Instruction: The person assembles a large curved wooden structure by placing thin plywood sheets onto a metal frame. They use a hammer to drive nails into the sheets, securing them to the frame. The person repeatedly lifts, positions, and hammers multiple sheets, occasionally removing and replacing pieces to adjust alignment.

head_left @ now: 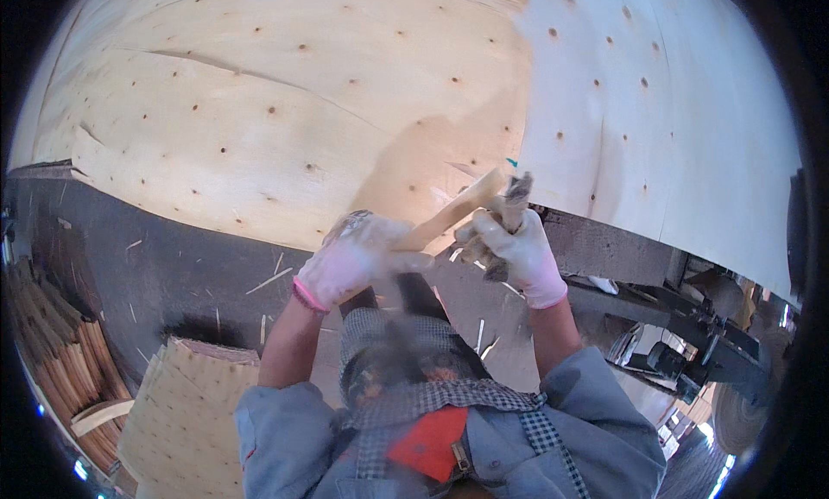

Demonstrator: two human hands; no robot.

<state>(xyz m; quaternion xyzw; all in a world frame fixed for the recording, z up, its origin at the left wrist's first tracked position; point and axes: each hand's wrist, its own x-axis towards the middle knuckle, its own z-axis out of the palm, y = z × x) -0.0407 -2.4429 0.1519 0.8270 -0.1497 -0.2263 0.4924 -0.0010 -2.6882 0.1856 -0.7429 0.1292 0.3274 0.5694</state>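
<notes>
Both my hands wear whitish gloves with pink cuffs. My left hand (pixel 350 253) is closed around the lower end of a narrow pale wood veneer strip (pixel 453 212), which slants up to the right. Beside the strip's upper end, my right hand (pixel 521 253) grips a ragged grey-brown piece (pixel 518 191) that sticks out above and below the fist; I cannot tell whether it is cloth or bark. Just beyond the hands lies a large yellowish veneer sheet (pixel 285 110) with small dark knots. A whiter knotted sheet (pixel 622 110) meets it on the right.
Thin wood slivers litter the dark floor (pixel 173 249). At lower left are a stack of veneer pieces (pixel 186 413) and a row of brown sheets (pixel 65 361). Dark machine parts (pixel 699 352) stand at the right, under the white sheet's edge.
</notes>
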